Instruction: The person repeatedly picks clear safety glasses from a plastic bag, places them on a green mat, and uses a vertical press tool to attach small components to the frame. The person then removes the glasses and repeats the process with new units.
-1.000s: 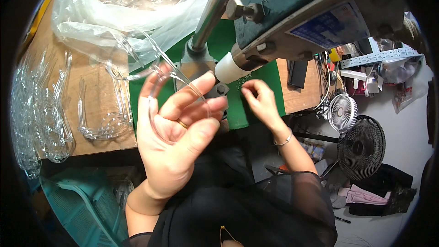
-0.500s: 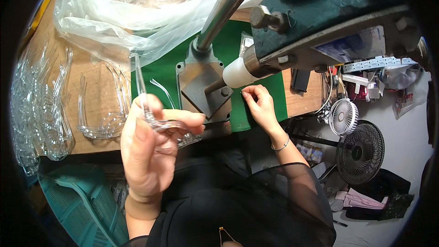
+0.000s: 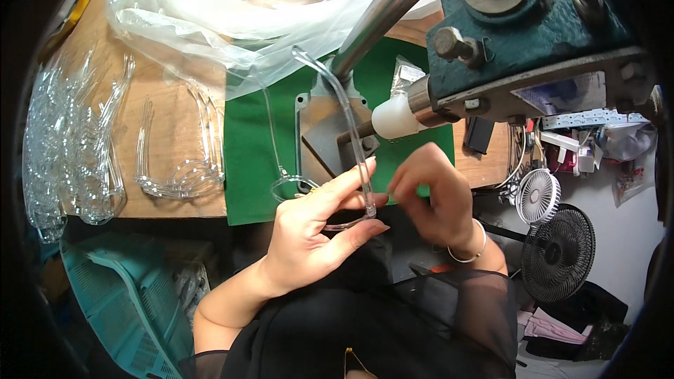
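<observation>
My left hand (image 3: 309, 238) is closed on a clear plastic glasses frame (image 3: 353, 126), with one temple arm rising past the press and the front part partly hidden by my fingers. Close by on the right, my right hand (image 3: 434, 193) has its fingers drawn together near the hinge end; whatever they may pinch is too small to make out. Behind my hands stands the press's metal base plate (image 3: 330, 137), on a green mat (image 3: 246, 147). Another clear glasses frame (image 3: 284, 181) lies on the mat beside the plate, partly covered by my left hand.
The green press head (image 3: 519, 35) overhangs at the upper right, with a white sleeve (image 3: 394, 118) on its ram. Several clear frames (image 3: 179, 181) lie on the wooden table at left. A plastic bag (image 3: 168, 21) of more frames lies behind. A teal basket (image 3: 119, 295) sits below left.
My left hand has moved right and turned, bringing the glasses frame in front of the press. My right hand has lifted off the mat and come toward it. The view has shifted slightly.
</observation>
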A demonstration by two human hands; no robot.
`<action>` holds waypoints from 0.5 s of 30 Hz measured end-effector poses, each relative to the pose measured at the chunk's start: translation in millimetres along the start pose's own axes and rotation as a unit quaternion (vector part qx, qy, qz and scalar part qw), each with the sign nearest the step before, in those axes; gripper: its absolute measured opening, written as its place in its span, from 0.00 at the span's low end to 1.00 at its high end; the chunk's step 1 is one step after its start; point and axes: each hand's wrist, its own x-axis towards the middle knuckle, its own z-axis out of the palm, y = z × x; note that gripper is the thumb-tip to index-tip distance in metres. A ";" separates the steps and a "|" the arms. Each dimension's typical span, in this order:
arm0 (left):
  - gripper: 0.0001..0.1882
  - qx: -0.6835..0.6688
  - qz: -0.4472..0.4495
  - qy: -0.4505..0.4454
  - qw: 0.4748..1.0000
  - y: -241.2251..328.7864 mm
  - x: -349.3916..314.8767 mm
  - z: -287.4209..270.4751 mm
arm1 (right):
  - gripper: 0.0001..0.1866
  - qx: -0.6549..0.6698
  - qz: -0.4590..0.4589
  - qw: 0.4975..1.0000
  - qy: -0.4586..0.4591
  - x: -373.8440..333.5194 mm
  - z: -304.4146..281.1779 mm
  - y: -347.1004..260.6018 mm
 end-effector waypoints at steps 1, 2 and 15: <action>0.32 -0.006 -0.003 0.000 1.000 1.2 -0.5 0.4 | 0.07 -0.019 -0.052 0.998 -0.012 6.2 2.4 -6.7; 0.32 -0.004 -0.001 -0.001 1.000 1.6 -0.4 0.2 | 0.08 -0.040 -0.103 0.994 -0.026 11.0 4.8 -8.2; 0.36 0.013 0.038 0.029 0.999 0.4 -2.4 4.1 | 0.08 0.093 -0.039 0.995 -0.027 5.6 8.5 3.7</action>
